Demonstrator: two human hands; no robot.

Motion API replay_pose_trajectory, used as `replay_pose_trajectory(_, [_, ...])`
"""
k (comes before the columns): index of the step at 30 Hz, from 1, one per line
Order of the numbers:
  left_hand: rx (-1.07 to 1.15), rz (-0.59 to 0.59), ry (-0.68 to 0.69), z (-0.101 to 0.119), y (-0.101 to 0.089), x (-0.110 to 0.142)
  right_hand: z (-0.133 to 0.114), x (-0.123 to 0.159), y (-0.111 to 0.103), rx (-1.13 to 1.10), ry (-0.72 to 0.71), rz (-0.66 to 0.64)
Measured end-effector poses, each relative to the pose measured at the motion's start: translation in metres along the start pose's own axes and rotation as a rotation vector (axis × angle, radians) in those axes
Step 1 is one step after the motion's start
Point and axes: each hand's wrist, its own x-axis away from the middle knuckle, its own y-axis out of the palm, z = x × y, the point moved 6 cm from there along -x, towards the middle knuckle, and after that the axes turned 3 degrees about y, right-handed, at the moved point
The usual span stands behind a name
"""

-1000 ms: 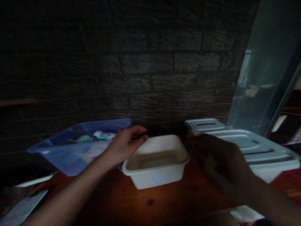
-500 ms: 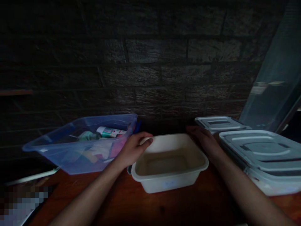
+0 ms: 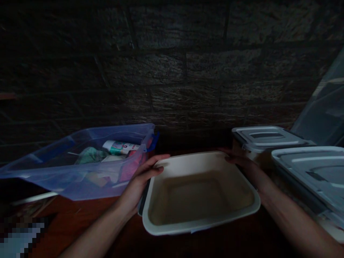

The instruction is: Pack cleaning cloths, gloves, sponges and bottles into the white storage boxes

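Note:
An off-white rectangular plastic basin (image 3: 193, 165) is in the middle of the head view, its open top facing me and its near side lower than its far side. Nothing lies in it. My left hand (image 3: 136, 186) is closed on the far left rim, thumb over the edge and fingers outside. At the far right corner my right hand (image 3: 248, 171) grips the rim; part of its fingers is hidden in shadow. A dark edge of something I cannot make out shows between my left hand and the basin.
Left stands a translucent blue bin (image 3: 61, 184) holding a white-and-green tube (image 3: 120, 147), a green bundle (image 3: 92, 156) and cloth-like items. Two lidded containers, one farther back (image 3: 268, 135) and one nearer (image 3: 306, 168), are at right. Behind runs a dark brick wall (image 3: 166, 68) above the wooden tabletop (image 3: 72, 215).
The basin has come up and closer to me, tilting so that more of its inside shows. Both hands have moved with it, and the right hand has closed on the rim.

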Motion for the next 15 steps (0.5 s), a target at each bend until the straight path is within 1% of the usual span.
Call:
replay_pose_trajectory(8, [0.069, 0.023, -0.078, 0.001, 0.003, -0.003, -0.010, 0.000, -0.005, 0.259, -0.165, 0.094])
replay_pose_trajectory(15, [0.002, 0.026, -0.043, 0.001, 0.000, -0.003, -0.014, 0.001, -0.004, 0.310, -0.234, 0.106])
